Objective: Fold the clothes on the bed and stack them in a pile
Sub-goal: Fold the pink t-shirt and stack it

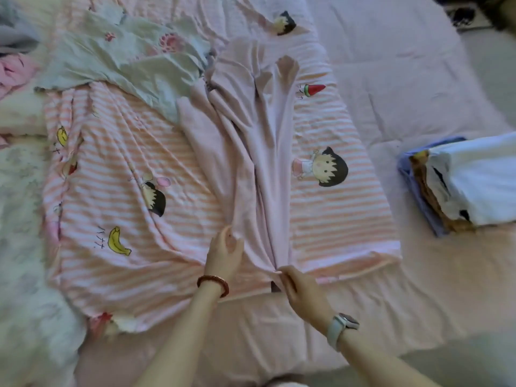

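Note:
A long pale pink garment (245, 152) lies bunched lengthwise down the middle of a pink-and-white striped cartoon blanket (340, 219). My left hand (224, 254), with a red bead bracelet on its wrist, pinches the garment's near hem at its left side. At the hem's right end my right hand (300, 289), a watch on its wrist, grips the fabric. A pale green garment (125, 62) with pink prints lies crumpled at the far left, its corner touching the pink garment. A pile of folded clothes (458, 185), white on top, sits at the right.
The pink bedsheet (391, 65) spreads to the right and toward me. A white fluffy blanket (25, 247) lies along the left edge. More crumpled pink and grey clothes (14, 51) sit at the far left corner. The floor shows at the far right.

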